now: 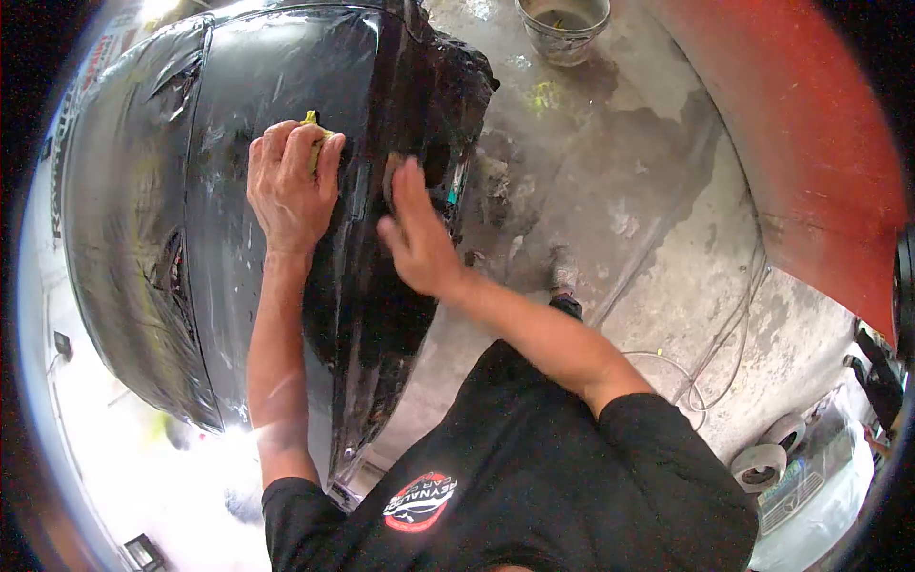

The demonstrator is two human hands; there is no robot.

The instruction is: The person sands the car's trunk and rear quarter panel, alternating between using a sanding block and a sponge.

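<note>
Your left hand (pixel 293 181) pinches a crumpled yellow pad (pixel 312 119) over glossy black bodywork (pixel 286 62); right hand (pixel 420 236) too blurred to tell. Likely rubbing: press evenly next.

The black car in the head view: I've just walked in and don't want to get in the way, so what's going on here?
Someone in a black shirt is working by hand on the black car. The left hand grips a yellow cloth or sponge over its surface. The right hand is alongside, with a brownish pad at it; blur hides whether it is held. A bucket stands on the floor.
</note>
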